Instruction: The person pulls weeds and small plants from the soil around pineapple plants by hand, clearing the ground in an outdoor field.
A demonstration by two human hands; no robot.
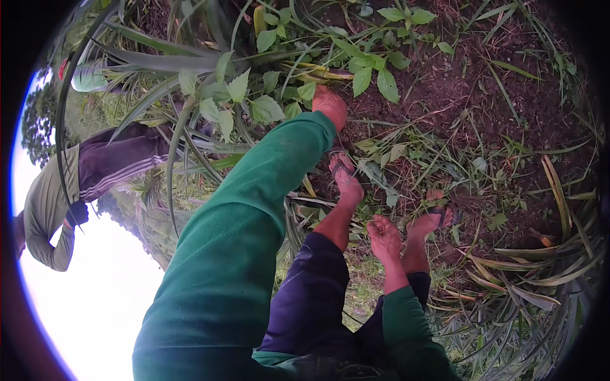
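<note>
My left hand [329, 106] reaches far out, low among the leaves, at the base of a broad-leaved green weed [251, 101]. Its fingers look bent and closed, but leaves and the hand's own back hide what is in them. Beside it lie yellowed strap leaves [318, 71] of a spiky, long-leaved plant [190, 61]. My right hand [384, 240] hangs lower, between my two feet and above the ground. Loosely curled, its fingers stand a little apart and I see nothing held in them.
My feet in flip-flops [343, 170] stand on dark soil strewn with pulled grass [406, 149]. Another broad-leaved weed [375, 66] grows past my left hand. Long spiky leaves [527, 279] crowd the right side. At left another person [57, 197] bends over, wearing a dark glove.
</note>
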